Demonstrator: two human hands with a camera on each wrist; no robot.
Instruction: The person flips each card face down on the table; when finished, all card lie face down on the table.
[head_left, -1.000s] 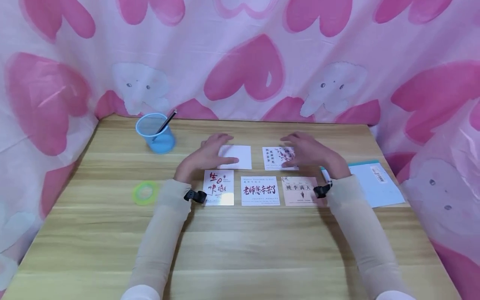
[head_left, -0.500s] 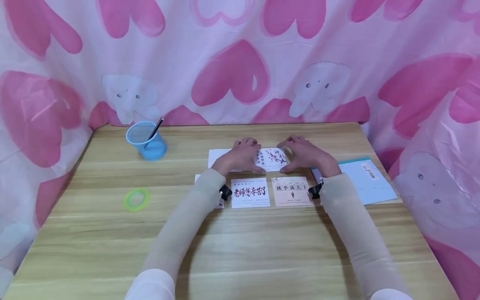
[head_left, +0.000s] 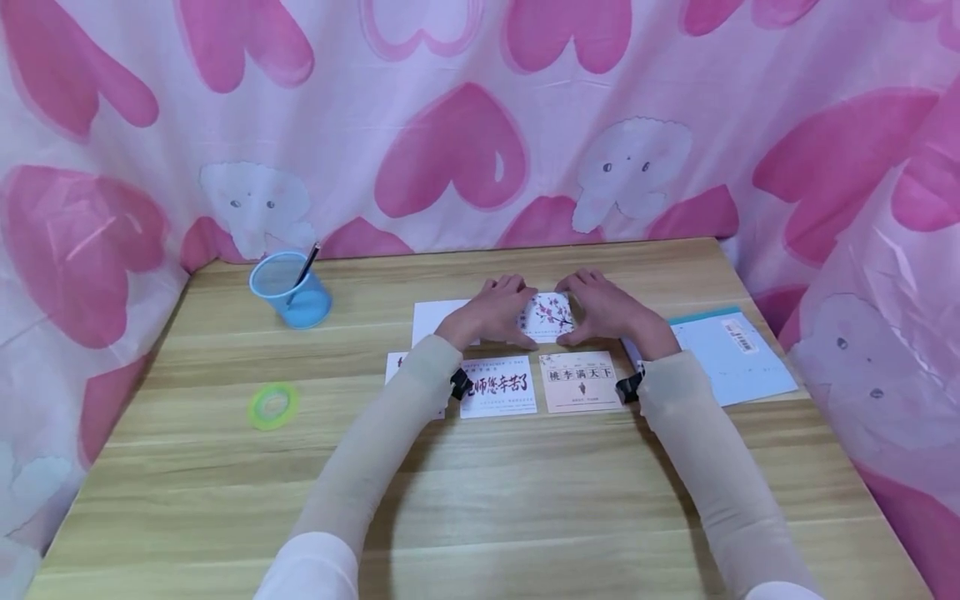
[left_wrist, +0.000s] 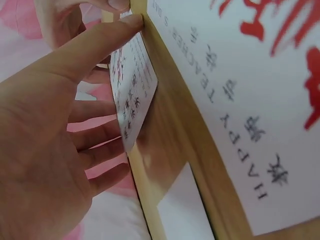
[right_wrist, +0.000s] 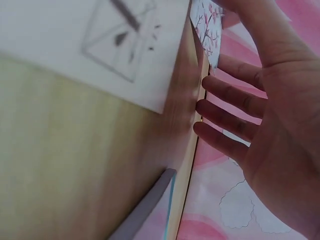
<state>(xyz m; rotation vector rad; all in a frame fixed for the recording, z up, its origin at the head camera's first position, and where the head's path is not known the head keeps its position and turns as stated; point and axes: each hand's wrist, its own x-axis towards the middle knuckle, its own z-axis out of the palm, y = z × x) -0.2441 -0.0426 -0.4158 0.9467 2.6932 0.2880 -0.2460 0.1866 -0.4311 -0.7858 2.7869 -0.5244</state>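
Observation:
A white card printed with pink blossom branches and dark characters [head_left: 551,317] lies in the back row, between my two hands. My left hand [head_left: 495,312] grips its left side, thumb at the near edge and fingers at the far edge. My right hand [head_left: 603,308] holds the right side the same way; its fingers are fairly straight in the right wrist view, the index at the card's corner. To the left is a blank white card [head_left: 432,321], partly behind my left hand. In front lie a red-lettered card [head_left: 498,396] and a pinkish card with boxed characters [head_left: 581,383].
Another card [head_left: 393,365] is mostly under my left sleeve. A green tape roll [head_left: 272,406] lies at left, behind it a blue mesh cup [head_left: 303,307] with a pen [head_left: 309,262]. A pale blue pad with a teal edge [head_left: 738,358] lies at right. A pink curtain [head_left: 450,125] borders the table.
My left hand has moved right from the blank card onto the blossom card's left side. My right hand has closed in on its right side. The head view has shifted slightly.

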